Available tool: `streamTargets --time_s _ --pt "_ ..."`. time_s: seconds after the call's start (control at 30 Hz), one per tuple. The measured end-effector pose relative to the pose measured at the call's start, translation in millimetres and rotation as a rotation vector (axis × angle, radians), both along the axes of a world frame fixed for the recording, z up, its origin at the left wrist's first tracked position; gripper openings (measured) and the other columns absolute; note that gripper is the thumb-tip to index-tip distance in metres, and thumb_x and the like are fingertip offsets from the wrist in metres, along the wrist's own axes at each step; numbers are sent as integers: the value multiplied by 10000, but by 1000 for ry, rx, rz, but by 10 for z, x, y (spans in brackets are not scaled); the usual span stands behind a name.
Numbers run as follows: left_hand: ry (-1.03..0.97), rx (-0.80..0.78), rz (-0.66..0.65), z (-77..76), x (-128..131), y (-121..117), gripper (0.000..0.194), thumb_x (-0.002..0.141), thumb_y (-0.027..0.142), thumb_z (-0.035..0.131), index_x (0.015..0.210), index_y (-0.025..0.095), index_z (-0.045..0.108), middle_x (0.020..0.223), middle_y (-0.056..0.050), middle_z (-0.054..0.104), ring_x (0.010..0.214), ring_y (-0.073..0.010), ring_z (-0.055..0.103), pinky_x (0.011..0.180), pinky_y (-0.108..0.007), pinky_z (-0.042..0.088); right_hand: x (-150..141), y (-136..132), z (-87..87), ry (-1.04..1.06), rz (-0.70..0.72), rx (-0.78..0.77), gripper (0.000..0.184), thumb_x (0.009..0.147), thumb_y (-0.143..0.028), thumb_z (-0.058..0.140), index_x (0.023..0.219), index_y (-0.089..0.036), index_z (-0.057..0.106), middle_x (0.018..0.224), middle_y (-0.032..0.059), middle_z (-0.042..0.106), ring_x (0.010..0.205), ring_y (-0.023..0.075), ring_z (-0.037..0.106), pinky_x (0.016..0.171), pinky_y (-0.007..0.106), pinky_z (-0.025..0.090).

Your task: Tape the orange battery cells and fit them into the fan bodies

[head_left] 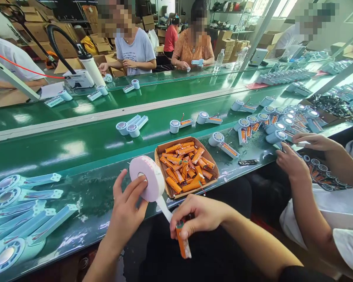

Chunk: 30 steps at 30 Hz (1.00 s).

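Observation:
My left hand (pixel 129 203) grips a roll of white tape (pixel 153 178), with fingers at its core hole. From the roll a strip of tape (pixel 164 209) stretches down to my right hand (pixel 198 215). That hand is closed around an orange cylindrical battery (pixel 182 243), which points downward in front of the bench edge; whitish material covers part of its lower end. Just beyond my hands stands a cardboard tray (pixel 160 156) heaped with orange batteries (pixel 191 164), some with thin wires.
Pale blue fan housings (pixel 32 194) lie at the left, and more, several with batteries, crowd the right (pixel 276 135). A co-worker's hands (pixel 294 160) work at the right. Across the green conveyor (pixel 76 147) sit other people. A small black piece (pixel 248 162) lies near the edge.

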<state>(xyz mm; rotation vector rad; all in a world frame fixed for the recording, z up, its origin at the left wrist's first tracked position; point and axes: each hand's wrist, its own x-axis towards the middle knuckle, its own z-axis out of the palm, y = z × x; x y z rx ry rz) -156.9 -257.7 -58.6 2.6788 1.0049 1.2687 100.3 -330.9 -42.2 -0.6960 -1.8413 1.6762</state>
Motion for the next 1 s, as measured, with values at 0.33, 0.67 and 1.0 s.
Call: streamTargets --time_s 0.33,0.67,1.0 --pt "77 55 17 -34 -68 3 405 930 57 691 1292 237 672 1199 -88 752 1464 -382 515 1166 -629 523 528 -533 -168 54 -574 -8 446 845 -575 862 1136 -238 851 1126 135 839 929 266 826 776 326 657" --pt "273 163 -213 122 184 -247 395 955 18 649 1266 247 737 1112 -14 822 1121 -208 638 1012 -346 499 258 -511 19 2 -1107 161 370 748 -536 949 864 -236 767 824 44 832 754 245 813 680 320 680" --pt "326 150 -288 99 230 -261 416 976 5 603 1309 218 732 1167 -28 816 856 -187 622 964 -360 497 162 -418 81 -242 -1219 585 322 790 -529 923 820 -239 787 748 30 810 603 178 733 604 265 606"
